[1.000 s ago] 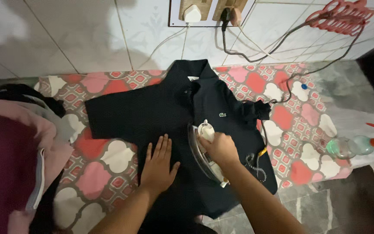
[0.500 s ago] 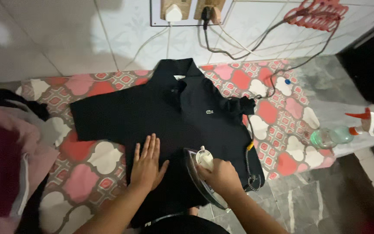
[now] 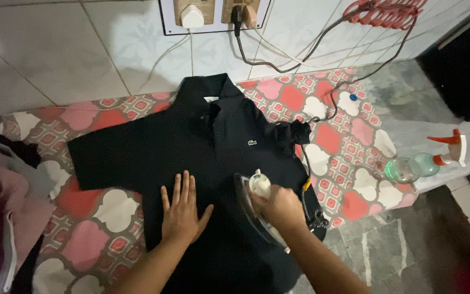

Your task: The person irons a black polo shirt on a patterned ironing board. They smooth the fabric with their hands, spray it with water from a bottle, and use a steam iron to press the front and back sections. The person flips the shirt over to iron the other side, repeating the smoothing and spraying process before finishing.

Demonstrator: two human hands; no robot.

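in the head view, a dark polo shirt (image 3: 191, 158) lies spread flat, collar toward the wall, across the middle of the frame on a patterned cloth (image 3: 99, 218) in red, pink and white that covers the tabletop (image 3: 403, 109). the left hand (image 3: 182, 209) rests palm down on the shirt's lower middle, fingers spread and flat, its grip apart and pressing on the fabric rather than closed around anything. just to its right, the right hand (image 3: 281, 206) has its grip clamped on the handle of an iron (image 3: 257, 209), which sits sole down on the lower right part of the shirt, its tip pointing up the frame. the iron's braided cord (image 3: 314, 49) runs from beside the right hand, over the shirt's right sleeve and the cloth, up to a wall socket (image 3: 213, 13) at the top centre, where a white plug sits next to it. at the right edge, well apart from the shirt, a clear spray bottle (image 3: 425, 162) with a red trigger lies on its side. a pile of pink and dark clothes (image 3: 1, 207) fills the lower left, and a red plastic hanger (image 3: 390, 12) shows at the upper right.
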